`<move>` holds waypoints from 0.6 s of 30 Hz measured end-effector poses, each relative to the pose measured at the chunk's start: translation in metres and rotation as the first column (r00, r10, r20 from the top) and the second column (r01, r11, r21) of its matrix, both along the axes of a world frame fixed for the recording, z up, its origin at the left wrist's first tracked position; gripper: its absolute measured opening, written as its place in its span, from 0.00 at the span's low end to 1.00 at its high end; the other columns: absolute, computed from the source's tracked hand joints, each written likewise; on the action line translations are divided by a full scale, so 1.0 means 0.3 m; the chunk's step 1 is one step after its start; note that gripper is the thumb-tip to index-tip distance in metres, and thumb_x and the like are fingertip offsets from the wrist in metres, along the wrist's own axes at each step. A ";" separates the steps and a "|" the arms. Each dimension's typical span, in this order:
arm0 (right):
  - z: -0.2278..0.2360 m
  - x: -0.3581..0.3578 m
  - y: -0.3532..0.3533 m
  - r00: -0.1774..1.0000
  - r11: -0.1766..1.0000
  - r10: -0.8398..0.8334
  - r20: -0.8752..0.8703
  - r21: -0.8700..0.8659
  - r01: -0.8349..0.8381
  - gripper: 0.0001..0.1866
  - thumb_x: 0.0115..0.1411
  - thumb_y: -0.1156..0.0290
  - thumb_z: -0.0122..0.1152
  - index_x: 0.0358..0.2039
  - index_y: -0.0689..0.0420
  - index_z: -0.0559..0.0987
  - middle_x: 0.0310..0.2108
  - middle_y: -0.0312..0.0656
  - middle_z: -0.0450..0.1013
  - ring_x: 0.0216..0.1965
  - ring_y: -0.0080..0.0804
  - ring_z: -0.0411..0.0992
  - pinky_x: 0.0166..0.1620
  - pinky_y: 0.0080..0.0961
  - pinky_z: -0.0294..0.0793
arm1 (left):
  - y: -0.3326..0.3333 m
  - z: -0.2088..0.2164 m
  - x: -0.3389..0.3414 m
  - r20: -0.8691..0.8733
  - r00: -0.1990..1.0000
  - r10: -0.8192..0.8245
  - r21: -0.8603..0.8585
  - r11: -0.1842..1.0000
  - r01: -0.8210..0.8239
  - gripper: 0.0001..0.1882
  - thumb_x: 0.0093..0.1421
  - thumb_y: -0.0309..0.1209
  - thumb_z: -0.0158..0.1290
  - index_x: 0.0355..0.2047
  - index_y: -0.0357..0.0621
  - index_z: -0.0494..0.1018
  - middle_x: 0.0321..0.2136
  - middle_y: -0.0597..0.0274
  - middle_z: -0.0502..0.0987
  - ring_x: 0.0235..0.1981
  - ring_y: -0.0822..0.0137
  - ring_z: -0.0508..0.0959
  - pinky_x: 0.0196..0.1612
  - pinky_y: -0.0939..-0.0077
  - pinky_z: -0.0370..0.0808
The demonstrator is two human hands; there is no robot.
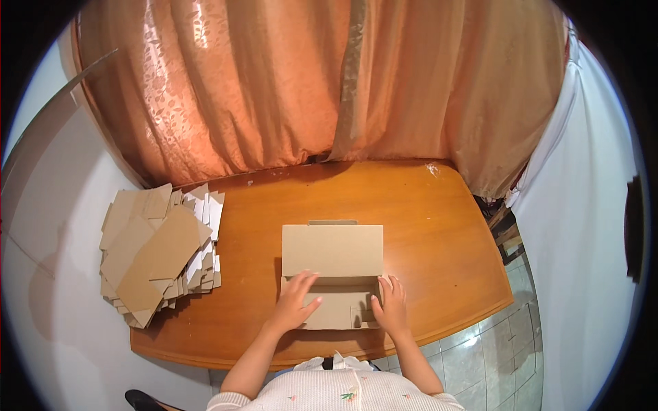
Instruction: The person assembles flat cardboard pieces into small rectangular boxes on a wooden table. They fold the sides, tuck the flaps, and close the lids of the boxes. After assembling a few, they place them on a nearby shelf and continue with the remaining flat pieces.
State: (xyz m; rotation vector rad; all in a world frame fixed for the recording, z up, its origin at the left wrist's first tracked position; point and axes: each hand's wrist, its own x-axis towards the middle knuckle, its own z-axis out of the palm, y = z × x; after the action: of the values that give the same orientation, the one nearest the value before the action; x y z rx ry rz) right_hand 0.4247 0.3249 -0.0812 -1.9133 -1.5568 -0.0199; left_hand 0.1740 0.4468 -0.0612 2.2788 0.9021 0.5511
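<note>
In front of me on the table stands a brown cardboard box (pixel 332 250), its lid raised at the far side with a narrow tuck flap on top. The inside shows bare cardboard, with a small flap near the front right corner. My left hand (pixel 293 306) reaches over the left wall, fingers along the far left corner and thumb inside; it grips that side. At the right wall, my right hand (pixel 391 306) has its thumb inside and its fingers along the outer side, holding the wall between them. The left wall is mostly hidden by my hand.
A heaped stack of flat cardboard pieces (pixel 161 257), some white, lies at the table's left. The wooden table (pixel 425 219) has a curved near edge. Orange curtains (pixel 274 82) hang behind it, a white cloth (pixel 582 171) at the right. Floor tiles (pixel 480 356) show at lower right.
</note>
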 end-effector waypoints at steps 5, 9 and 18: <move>-0.122 -0.015 -0.058 0.988 0.985 -0.041 -0.147 -0.172 0.016 0.30 0.58 0.68 0.56 0.60 0.57 0.62 0.58 0.65 0.56 0.59 0.62 0.56 0.60 0.50 0.56 | -0.058 -0.068 -0.083 -0.163 0.936 0.313 0.079 0.949 -0.304 0.43 0.56 0.47 0.55 0.66 0.49 0.48 0.67 0.44 0.43 0.68 0.41 0.43 0.62 0.30 0.41; -0.115 -0.010 -0.035 0.998 0.946 -0.034 -0.053 -0.324 0.015 0.34 0.60 0.60 0.54 0.65 0.54 0.58 0.64 0.61 0.51 0.62 0.62 0.53 0.60 0.57 0.55 | -0.107 -0.122 -0.083 -0.420 0.870 0.259 0.169 0.964 -0.206 0.45 0.55 0.48 0.56 0.67 0.48 0.47 0.67 0.44 0.42 0.68 0.42 0.42 0.61 0.28 0.39; -0.110 0.000 -0.009 0.999 0.885 -0.036 -0.005 -0.465 0.029 0.38 0.61 0.53 0.51 0.67 0.51 0.53 0.69 0.50 0.47 0.67 0.58 0.48 0.61 0.64 0.51 | 0.036 -0.127 -0.005 -0.274 0.839 0.471 -0.120 0.849 -0.515 0.50 0.55 0.53 0.54 0.68 0.45 0.41 0.69 0.46 0.38 0.70 0.47 0.37 0.64 0.34 0.33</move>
State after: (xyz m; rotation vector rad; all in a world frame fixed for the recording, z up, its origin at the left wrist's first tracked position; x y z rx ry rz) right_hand 0.4247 0.3223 -0.1143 -2.2976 -1.6244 0.3860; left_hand 0.1725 0.4576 -0.0993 1.9547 1.6198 0.3880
